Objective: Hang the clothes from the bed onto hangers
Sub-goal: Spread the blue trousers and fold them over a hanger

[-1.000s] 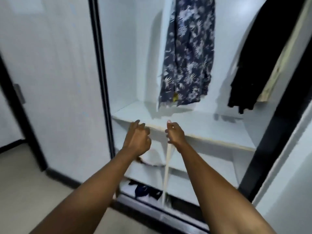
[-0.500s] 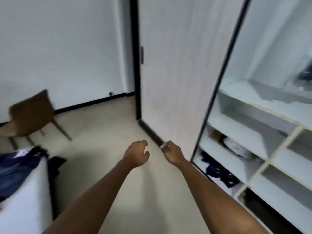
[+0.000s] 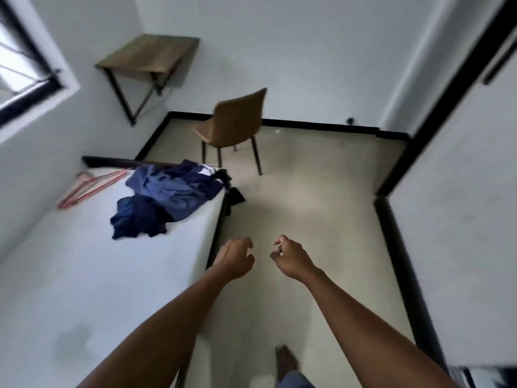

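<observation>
Clothes [image 3: 167,197] on bed [image 3: 84,275] now in view.

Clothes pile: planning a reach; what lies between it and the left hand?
Head view: only bare mattress between clothes pile and left hand.

I have turned away from the wardrobe, its shelves gone from view. My left hand [image 3: 235,257] and right hand [image 3: 291,257], a second ago up at its shelf, now hover loosely curled over the floor [image 3: 307,208] beside the bed [image 3: 84,275]. The heap of blue clothes [image 3: 167,197] and the red hangers [image 3: 89,186] on it have come into sight.
</observation>
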`<state>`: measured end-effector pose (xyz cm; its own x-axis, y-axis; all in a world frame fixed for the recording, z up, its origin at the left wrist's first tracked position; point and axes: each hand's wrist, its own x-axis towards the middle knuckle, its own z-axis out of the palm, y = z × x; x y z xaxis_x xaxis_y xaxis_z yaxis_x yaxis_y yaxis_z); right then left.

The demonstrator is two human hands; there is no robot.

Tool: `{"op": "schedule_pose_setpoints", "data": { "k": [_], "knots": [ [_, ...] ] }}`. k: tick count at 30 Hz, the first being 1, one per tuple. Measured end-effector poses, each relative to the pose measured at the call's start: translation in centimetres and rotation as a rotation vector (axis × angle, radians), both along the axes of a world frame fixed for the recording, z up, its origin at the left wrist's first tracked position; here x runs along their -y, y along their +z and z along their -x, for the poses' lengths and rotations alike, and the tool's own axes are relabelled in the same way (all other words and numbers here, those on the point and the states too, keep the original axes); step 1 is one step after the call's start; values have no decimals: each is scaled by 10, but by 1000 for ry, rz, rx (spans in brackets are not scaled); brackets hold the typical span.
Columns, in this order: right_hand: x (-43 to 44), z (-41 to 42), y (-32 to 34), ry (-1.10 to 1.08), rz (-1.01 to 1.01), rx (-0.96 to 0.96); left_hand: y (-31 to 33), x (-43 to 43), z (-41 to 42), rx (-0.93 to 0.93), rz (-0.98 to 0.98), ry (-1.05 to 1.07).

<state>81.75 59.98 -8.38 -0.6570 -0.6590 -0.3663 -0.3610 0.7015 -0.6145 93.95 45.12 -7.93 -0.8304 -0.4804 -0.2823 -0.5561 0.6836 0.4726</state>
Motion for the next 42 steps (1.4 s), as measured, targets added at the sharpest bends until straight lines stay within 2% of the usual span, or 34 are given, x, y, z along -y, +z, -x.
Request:
{"op": "schedule_pose_setpoints", "data": {
  "k": [11, 17, 22, 27, 32, 37, 42],
  "knots": [
    [233, 72, 5, 442, 12, 3, 11, 163, -20, 22, 72, 523],
    [349, 78, -14, 559, -17, -3, -15, 262, -24, 5, 55, 619],
    [433, 100, -31, 644, -109, -35, -31, 351, -8, 19, -13, 626],
    [513, 132, -63, 697, -209, -49, -48, 415, 12, 30, -65, 724],
    [599, 157, -117, 982, -394, -91, -88, 467, 30, 54, -151, 865],
    [688, 159, -167, 1196, -503, -29, -111, 498, 43, 102, -251, 1137],
    [758, 156, -198, 1479, -634, -120, -120, 522, 64, 159, -297, 1222]
  ]
}}
